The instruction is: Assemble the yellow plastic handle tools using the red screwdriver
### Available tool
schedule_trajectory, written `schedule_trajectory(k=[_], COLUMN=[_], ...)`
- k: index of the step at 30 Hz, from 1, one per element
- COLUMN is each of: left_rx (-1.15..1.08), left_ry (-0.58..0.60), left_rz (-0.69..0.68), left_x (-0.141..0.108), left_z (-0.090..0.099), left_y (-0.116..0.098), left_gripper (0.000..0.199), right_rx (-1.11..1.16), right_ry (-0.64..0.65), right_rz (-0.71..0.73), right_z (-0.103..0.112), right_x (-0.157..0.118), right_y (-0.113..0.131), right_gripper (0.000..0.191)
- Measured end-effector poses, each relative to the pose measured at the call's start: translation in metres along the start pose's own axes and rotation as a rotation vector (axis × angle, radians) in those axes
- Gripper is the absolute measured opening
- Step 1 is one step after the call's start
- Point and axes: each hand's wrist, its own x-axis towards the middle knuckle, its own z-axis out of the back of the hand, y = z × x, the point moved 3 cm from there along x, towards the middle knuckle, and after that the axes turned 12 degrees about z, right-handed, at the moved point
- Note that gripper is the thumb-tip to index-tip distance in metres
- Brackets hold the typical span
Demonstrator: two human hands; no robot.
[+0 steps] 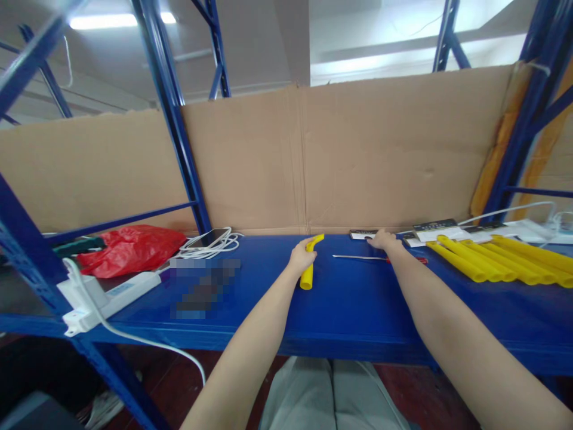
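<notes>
My left hand (301,258) is closed around a yellow tube (307,278), held roughly upright over the blue tabletop, its round lower end facing me. The tube's top end looks flattened or bent to the right. Farther right, my right hand (383,239) reaches to the back of the table, its fingers at the right edge of a small black-and-white card (362,235); the grip is small and partly hidden. A screwdriver (358,257) lies flat below that hand, its shaft pointing left and its red handle partly covered by my forearm.
Several yellow tubes (486,263) lie side by side at right, before more black-and-white cards (434,226). At left are a red plastic bag (134,248), coiled white cable (224,243) and a power strip (114,298). A cardboard panel (380,155) stands behind the blue table (358,316).
</notes>
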Motion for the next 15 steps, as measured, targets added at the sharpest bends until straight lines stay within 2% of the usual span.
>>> schedule_trajectory(k=[3, 7, 10, 15], left_rx=[-0.014, -0.028, -0.047, -0.062], left_ry=[-0.009, -0.008, -0.018, -0.048], left_rz=[-0.024, -0.039, -0.034, 0.015], left_x=[-0.0025, -0.0045, -0.0042, -0.0030], left_z=[-0.0001, -0.0011, -0.0012, -0.0002], left_y=[-0.0023, -0.0050, -0.0053, -0.0030], left_gripper=[0.050, 0.048, 0.048, 0.046], right_rx=[0.015, 0.008, -0.001, -0.004], right_ry=[0.063, 0.029, 0.002, 0.025], right_rz=[-0.071, -0.083, -0.100, -0.109], right_z=[-0.0020, 0.0006, 0.0029, 0.0054], right_x=[-0.0013, -0.0021, -0.0027, -0.0044], right_y=[0.0040, 0.0051, 0.0055, 0.0104], right_gripper=[0.059, 0.049, 0.048, 0.052])
